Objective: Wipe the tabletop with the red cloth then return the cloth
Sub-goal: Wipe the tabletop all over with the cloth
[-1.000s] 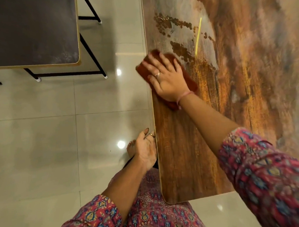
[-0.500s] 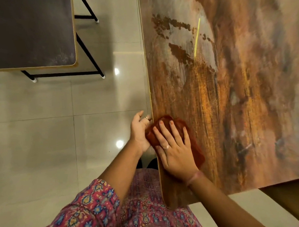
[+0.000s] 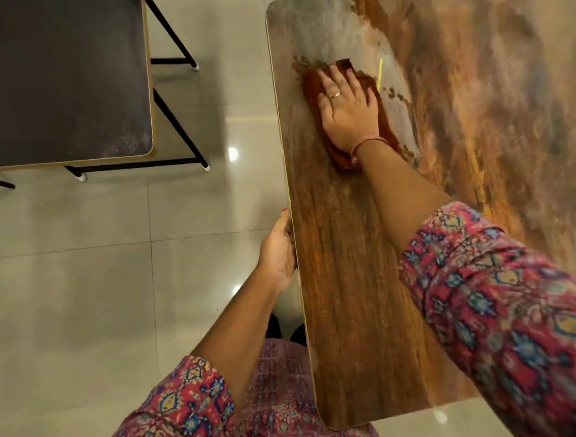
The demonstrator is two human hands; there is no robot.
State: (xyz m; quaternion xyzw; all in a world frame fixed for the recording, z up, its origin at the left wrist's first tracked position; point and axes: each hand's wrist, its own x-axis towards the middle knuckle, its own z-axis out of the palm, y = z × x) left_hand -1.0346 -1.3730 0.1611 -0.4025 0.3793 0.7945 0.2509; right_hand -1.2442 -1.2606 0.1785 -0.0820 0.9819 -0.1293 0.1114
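The tabletop (image 3: pixel 349 281) has a mottled brown, orange and grey print and fills the right side of the view. The red cloth (image 3: pixel 310 85) lies flat on its far left part. My right hand (image 3: pixel 344 107) presses down on the cloth with straight, spread fingers and covers most of it. My left hand (image 3: pixel 278 251) holds the table's left edge, thumb up along the rim; its fingers are hidden under the edge. A thin yellow streak (image 3: pixel 379 74) shows on the tabletop just right of the cloth.
A second, dark tabletop (image 3: pixel 59 79) on black legs stands at the upper left, across a strip of glossy pale floor tiles (image 3: pixel 117 275). My patterned clothing fills the bottom of the view.
My right hand has slid the cloth from the near left edge of the table out to its far left part. My left hand stays at the table's left edge.
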